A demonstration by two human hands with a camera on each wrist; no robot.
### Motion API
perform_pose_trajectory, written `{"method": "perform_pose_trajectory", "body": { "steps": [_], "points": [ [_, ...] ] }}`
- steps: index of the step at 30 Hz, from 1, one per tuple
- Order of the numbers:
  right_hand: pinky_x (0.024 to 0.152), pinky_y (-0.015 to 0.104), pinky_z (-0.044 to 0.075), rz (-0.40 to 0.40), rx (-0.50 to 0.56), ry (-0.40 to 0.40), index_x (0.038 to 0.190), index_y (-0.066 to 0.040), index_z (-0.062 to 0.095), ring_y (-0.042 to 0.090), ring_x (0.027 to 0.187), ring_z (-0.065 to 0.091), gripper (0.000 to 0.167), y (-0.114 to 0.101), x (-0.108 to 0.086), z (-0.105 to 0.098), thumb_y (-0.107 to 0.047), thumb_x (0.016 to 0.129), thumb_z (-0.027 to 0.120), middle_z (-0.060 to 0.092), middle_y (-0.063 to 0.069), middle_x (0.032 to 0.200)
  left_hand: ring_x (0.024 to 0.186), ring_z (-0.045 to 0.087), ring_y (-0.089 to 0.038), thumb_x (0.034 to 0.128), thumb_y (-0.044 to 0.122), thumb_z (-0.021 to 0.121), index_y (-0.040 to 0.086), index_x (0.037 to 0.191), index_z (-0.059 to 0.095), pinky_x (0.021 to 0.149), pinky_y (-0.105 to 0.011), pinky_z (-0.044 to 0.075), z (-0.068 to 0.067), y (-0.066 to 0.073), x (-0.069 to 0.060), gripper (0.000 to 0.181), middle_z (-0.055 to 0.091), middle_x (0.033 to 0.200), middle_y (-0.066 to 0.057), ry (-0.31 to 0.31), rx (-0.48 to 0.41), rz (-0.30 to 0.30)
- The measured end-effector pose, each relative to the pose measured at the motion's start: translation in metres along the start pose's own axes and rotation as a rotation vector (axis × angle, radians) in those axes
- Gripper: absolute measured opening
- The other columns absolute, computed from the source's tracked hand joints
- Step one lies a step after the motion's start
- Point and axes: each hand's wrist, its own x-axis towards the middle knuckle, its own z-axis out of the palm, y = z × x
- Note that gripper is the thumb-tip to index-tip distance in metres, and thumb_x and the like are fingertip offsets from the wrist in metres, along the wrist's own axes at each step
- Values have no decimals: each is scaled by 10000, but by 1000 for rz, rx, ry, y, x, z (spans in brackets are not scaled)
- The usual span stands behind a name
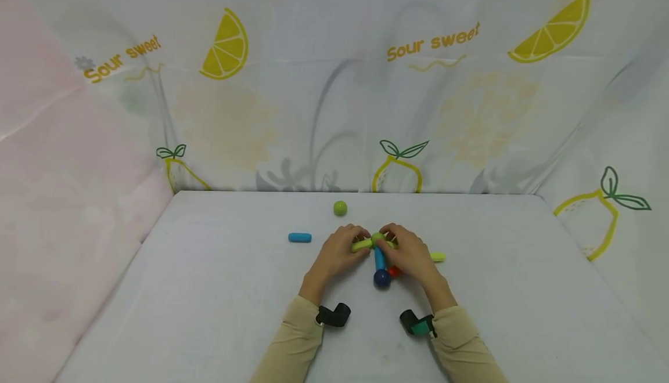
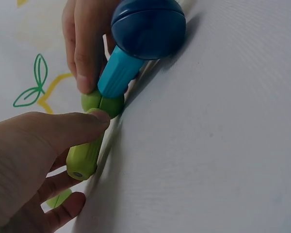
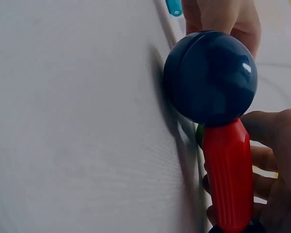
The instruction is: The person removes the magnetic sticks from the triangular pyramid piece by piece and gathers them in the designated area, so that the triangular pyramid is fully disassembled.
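My left hand (image 1: 341, 250) pinches a yellow-green stick (image 1: 362, 246) between thumb and fingers; in the left wrist view the stick (image 2: 83, 158) meets a green ball (image 2: 91, 101). My right hand (image 1: 410, 250) grips around that green ball (image 1: 378, 238) and the piece at its right. From the ball a blue stick (image 1: 379, 259) runs toward the near side to a dark blue ball (image 1: 382, 278). A red stick (image 3: 228, 174) joins the dark blue ball (image 3: 211, 77) in the right wrist view; my right hand partly hides it from above.
A loose blue stick (image 1: 300, 237) lies left of my left hand. A separate green ball (image 1: 340, 208) sits farther back on the white table (image 1: 209, 290). Another yellow-green stick (image 1: 437, 257) shows right of my right hand. A printed cloth (image 1: 313, 81) hangs behind the table.
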Motion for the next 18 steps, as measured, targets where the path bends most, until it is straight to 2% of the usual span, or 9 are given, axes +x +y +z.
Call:
{"method": "perform_pose_trajectory", "body": {
  "steps": [8,18],
  "points": [
    [761,431,500,-13,-2,15,1139,-158,610,215,942,620,299,4,-2,2,-361,921,595,668,41,1022,876,603,-140,859,186,698,111,1053,655,811,-306,492,1,0,-1,212,646,956,-19,10,-57,-3],
    [747,418,499,-54,2,19,1140,-149,616,205,922,617,294,4,-2,2,-345,921,600,669,36,1004,904,601,-167,874,159,671,88,1050,673,827,-331,487,-2,-2,-1,189,666,987,-43,17,-46,42]
  ]
}}
